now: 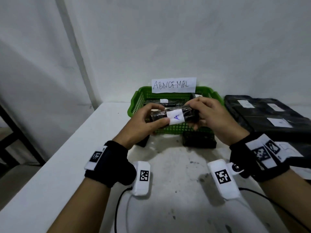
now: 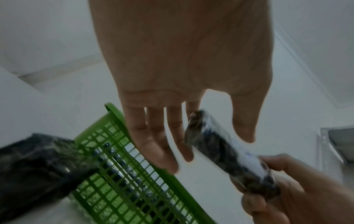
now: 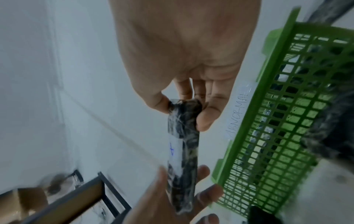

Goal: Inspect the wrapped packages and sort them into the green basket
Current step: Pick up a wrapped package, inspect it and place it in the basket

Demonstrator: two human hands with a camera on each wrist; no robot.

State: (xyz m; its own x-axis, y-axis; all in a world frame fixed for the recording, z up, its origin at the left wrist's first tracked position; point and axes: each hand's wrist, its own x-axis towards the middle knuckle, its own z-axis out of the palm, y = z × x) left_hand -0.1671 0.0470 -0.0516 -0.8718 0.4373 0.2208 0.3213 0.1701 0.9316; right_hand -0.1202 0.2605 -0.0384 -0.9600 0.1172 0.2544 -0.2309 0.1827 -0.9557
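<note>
A black wrapped package [image 1: 175, 116] with a white label marked "A" is held level above the near wall of the green basket [image 1: 134, 101]. My left hand [image 1: 158, 118] pinches its left end, thumb in front and fingers behind. My right hand [image 1: 196, 115] pinches the right end. In the left wrist view the package [image 2: 229, 153] runs from my left hand [image 2: 210, 141] to the right hand. In the right wrist view thumb and fingers of my right hand [image 3: 184, 109] clamp the end of the package [image 3: 184, 151]. The basket holds other black packages [image 1: 168, 102].
A paper sign reading "ABNORMAL" [image 1: 174, 84] stands on the basket's far rim. Two black packages [image 1: 199, 140] lie on the white table in front of the basket. Larger black labelled packages [image 1: 269, 115] are stacked at the right. The table edge and a dark frame [image 1: 16, 132] are at the left.
</note>
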